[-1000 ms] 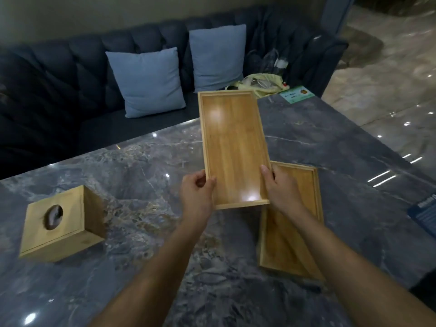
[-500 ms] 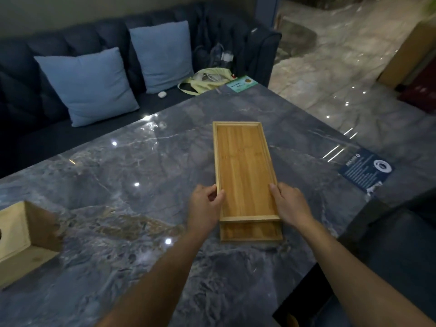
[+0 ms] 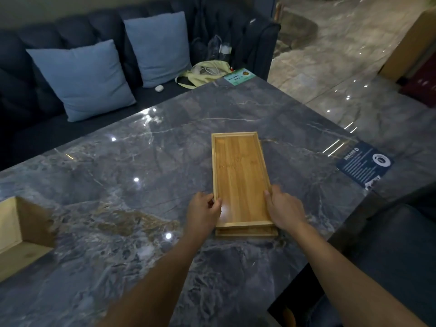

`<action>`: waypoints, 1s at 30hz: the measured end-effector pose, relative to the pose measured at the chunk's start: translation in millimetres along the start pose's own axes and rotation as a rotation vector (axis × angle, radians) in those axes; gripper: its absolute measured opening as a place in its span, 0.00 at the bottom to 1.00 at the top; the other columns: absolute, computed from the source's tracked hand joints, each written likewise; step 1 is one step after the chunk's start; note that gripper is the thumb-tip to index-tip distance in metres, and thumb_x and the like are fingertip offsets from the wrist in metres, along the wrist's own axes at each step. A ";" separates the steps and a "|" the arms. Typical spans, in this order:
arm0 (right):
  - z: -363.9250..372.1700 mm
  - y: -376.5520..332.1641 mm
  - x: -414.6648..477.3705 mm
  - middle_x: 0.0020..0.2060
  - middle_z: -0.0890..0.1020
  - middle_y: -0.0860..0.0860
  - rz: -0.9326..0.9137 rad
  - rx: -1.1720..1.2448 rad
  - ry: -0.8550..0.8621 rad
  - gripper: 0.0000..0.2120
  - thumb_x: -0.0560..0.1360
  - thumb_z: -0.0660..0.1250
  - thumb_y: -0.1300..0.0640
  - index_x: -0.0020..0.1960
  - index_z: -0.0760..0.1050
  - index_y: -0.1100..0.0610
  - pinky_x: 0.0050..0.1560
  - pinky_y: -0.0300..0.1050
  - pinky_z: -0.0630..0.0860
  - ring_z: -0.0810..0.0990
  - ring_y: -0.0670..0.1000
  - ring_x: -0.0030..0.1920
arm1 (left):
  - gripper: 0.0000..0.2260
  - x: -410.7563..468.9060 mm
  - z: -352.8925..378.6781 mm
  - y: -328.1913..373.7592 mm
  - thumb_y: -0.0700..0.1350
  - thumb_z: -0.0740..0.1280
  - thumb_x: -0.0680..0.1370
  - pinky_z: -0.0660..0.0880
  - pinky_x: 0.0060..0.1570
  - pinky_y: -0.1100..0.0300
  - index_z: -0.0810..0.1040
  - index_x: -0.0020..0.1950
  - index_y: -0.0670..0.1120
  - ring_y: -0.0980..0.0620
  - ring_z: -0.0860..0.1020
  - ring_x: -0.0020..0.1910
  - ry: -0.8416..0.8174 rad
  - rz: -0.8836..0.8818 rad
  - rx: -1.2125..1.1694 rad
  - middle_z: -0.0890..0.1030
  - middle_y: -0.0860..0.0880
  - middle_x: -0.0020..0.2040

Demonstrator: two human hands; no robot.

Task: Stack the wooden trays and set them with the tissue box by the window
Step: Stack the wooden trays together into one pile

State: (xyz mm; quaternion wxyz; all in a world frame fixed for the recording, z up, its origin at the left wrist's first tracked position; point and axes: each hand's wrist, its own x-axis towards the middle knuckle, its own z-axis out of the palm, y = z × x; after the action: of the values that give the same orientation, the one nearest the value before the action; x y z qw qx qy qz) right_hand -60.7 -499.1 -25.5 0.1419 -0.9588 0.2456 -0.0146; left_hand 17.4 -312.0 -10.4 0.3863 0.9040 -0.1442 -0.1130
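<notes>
Two long wooden trays lie one on the other on the dark marble table (image 3: 122,190). The upper tray (image 3: 239,175) nearly covers the lower tray (image 3: 245,232), which shows only as a strip along the near end and right side. My left hand (image 3: 204,212) grips the upper tray's left rim near its near corner. My right hand (image 3: 284,208) holds the right rim opposite. The wooden tissue box (image 3: 21,234) sits at the far left edge of the view, partly cut off, well away from both hands.
A dark blue sofa (image 3: 28,57) with two light blue cushions (image 3: 82,79) runs along the table's far side, with a yellow bag (image 3: 205,73) on it. A green card (image 3: 238,76) and a dark blue leaflet (image 3: 363,164) lie on the table. Shiny floor is on the right.
The upper tray went from being held in the air to lying on the lower tray, then slid closer into line with it. The view has swung right, pushing the tissue box to the left edge.
</notes>
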 end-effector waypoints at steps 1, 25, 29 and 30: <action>0.3 0.3 -0.1 0.47 0.82 0.64 0.005 0.001 -0.011 0.17 0.80 0.47 0.49 0.51 0.67 0.61 0.40 0.53 0.69 0.80 0.65 0.46 | 0.11 -0.1 1.0 0.1 0.45 0.63 0.77 0.61 0.33 0.64 0.81 0.43 0.40 0.55 0.69 0.36 -0.008 -0.005 0.001 0.74 0.45 0.41; 0.2 41.2 -61.4 0.48 0.78 0.56 -0.351 0.360 -0.136 0.15 0.70 0.71 0.58 0.55 0.74 0.58 0.48 0.46 0.74 0.78 0.54 0.47 | 0.11 -43.4 -9.3 -18.2 0.39 0.67 0.73 0.75 0.45 0.54 0.69 0.51 0.48 0.49 0.75 0.48 -0.317 0.328 0.250 0.74 0.49 0.57; 4.7 40.6 -66.1 0.43 0.80 0.56 -0.413 0.366 -0.058 0.10 0.69 0.72 0.64 0.49 0.76 0.62 0.44 0.35 0.70 0.80 0.54 0.43 | 0.08 -45.2 -9.0 -21.0 0.40 0.66 0.73 0.71 0.42 0.54 0.69 0.49 0.45 0.47 0.75 0.47 -0.292 0.352 0.262 0.75 0.47 0.54; 5.9 40.1 -67.0 0.42 0.81 0.57 -0.423 0.366 -0.042 0.10 0.69 0.72 0.65 0.49 0.76 0.63 0.44 0.35 0.70 0.80 0.54 0.42 | 0.08 -45.7 -9.2 -21.3 0.40 0.66 0.73 0.72 0.42 0.53 0.69 0.49 0.45 0.47 0.75 0.47 -0.289 0.354 0.261 0.75 0.46 0.54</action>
State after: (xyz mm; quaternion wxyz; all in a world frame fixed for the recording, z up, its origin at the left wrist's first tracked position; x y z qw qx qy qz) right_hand -137.7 -499.4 -39.6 0.3117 -0.9473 0.0305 -0.0679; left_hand -18.7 -275.8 -15.6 0.2558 0.8814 -0.3669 -0.1521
